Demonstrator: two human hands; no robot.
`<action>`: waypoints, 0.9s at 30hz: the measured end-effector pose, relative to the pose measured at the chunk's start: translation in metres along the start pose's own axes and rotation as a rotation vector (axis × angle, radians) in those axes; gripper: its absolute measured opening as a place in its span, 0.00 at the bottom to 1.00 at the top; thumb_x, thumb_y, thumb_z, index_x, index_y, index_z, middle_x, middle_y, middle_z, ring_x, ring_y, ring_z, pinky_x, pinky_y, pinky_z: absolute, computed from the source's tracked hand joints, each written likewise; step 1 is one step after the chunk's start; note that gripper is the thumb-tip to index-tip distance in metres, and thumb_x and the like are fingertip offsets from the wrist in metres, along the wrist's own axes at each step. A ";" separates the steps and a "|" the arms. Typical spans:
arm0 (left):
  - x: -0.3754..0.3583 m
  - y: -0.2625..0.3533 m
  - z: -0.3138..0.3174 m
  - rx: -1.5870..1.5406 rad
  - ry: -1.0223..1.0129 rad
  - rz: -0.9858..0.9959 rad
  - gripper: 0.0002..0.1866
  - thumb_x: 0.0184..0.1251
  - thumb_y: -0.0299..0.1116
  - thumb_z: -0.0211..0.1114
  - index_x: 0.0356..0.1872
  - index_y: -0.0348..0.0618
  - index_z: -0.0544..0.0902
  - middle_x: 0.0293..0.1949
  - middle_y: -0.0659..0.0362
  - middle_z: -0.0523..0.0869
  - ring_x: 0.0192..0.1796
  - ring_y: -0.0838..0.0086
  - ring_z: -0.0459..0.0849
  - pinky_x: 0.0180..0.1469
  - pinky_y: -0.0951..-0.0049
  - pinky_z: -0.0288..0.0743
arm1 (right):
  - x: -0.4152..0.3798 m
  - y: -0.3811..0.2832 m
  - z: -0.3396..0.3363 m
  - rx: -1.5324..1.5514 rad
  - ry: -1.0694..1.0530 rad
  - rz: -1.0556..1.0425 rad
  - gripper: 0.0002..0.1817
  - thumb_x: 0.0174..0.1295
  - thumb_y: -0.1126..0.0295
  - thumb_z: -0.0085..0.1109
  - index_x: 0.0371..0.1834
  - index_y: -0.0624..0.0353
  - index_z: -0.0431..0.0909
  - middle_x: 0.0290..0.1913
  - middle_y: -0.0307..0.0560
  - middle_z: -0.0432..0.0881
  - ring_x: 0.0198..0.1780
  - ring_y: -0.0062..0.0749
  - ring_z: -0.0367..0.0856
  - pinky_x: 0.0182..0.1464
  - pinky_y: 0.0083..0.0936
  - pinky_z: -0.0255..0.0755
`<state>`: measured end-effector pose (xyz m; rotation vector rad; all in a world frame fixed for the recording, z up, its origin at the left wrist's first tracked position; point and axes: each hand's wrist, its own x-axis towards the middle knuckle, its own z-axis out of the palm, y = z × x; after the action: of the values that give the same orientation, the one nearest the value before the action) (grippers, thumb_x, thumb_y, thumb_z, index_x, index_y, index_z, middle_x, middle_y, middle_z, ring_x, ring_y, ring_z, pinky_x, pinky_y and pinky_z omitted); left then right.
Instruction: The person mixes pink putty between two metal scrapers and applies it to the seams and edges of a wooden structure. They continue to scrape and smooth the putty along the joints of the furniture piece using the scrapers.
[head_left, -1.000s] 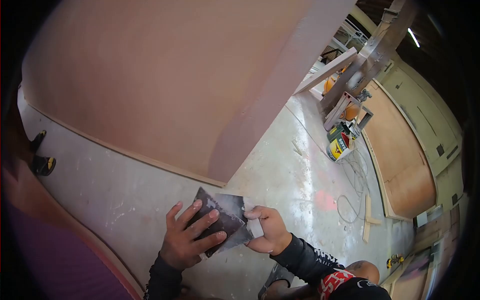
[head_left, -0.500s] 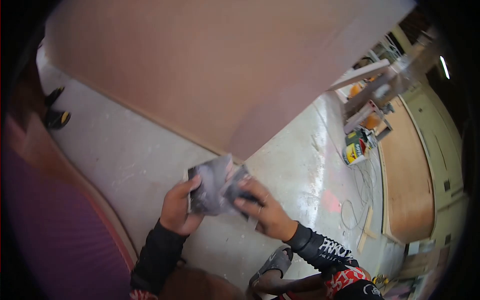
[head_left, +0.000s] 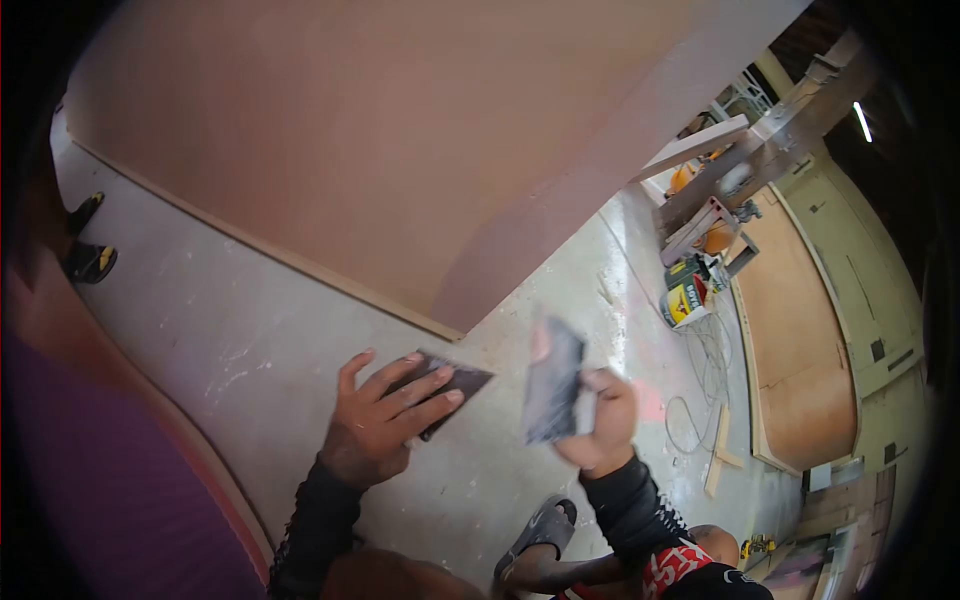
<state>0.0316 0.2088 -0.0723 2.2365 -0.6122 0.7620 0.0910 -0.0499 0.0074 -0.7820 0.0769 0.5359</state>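
Left hand (head_left: 380,425) clasps a dark plate (head_left: 470,382), right hand (head_left: 608,418) pinches a smeared plate (head_left: 555,385): likely light, stiff, best edge-gripped.

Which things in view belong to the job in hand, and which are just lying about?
Likely in the job:
dark blade in the left hand
smeared blade in the right hand
large panel, perhaps

Seemingly lying about:
bucket
wood strips
yellow tool
far panel
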 end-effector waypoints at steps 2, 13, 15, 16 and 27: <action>-0.009 -0.008 0.008 -0.009 -0.068 -0.126 0.31 0.50 0.17 0.60 0.58 0.54 0.82 0.59 0.56 0.83 0.64 0.57 0.77 0.68 0.46 0.59 | -0.001 -0.036 0.029 -0.288 0.135 -0.348 0.11 0.58 0.70 0.52 0.41 0.59 0.78 0.44 0.45 0.81 0.47 0.38 0.81 0.55 0.44 0.75; -0.049 -0.022 0.044 -0.424 0.121 -0.309 0.27 0.54 0.16 0.57 0.59 0.37 0.80 0.55 0.49 0.84 0.60 0.53 0.79 0.65 0.61 0.67 | 0.058 -0.152 0.167 -2.423 0.281 -1.852 0.26 0.54 0.82 0.50 0.59 0.55 0.77 0.54 0.54 0.80 0.54 0.54 0.78 0.55 0.41 0.73; -0.052 -0.023 0.044 -0.416 0.122 -0.327 0.26 0.56 0.17 0.56 0.59 0.37 0.80 0.55 0.48 0.84 0.59 0.53 0.79 0.65 0.61 0.67 | 0.072 -0.154 0.165 -2.507 0.356 -1.953 0.24 0.55 0.78 0.53 0.58 0.55 0.77 0.56 0.50 0.80 0.55 0.50 0.78 0.54 0.40 0.73; -0.052 -0.021 0.042 -0.438 0.138 -0.347 0.22 0.62 0.21 0.55 0.59 0.36 0.80 0.55 0.48 0.84 0.59 0.53 0.80 0.64 0.61 0.68 | 0.079 -0.153 0.165 -2.546 0.481 -1.957 0.26 0.55 0.79 0.53 0.60 0.53 0.76 0.58 0.47 0.79 0.57 0.46 0.78 0.55 0.40 0.72; -0.047 0.003 0.022 -0.584 0.248 -0.514 0.30 0.78 0.49 0.50 0.62 0.27 0.74 0.55 0.45 0.83 0.58 0.66 0.80 0.60 0.69 0.69 | 0.091 -0.117 0.116 -2.500 0.560 -1.768 0.37 0.47 0.78 0.61 0.67 0.51 0.70 0.66 0.44 0.72 0.65 0.43 0.68 0.66 0.44 0.58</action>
<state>0.0033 0.2010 -0.1154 1.6197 -0.0969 0.4979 0.2114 0.0009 0.1423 -2.7392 -0.9070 -1.8769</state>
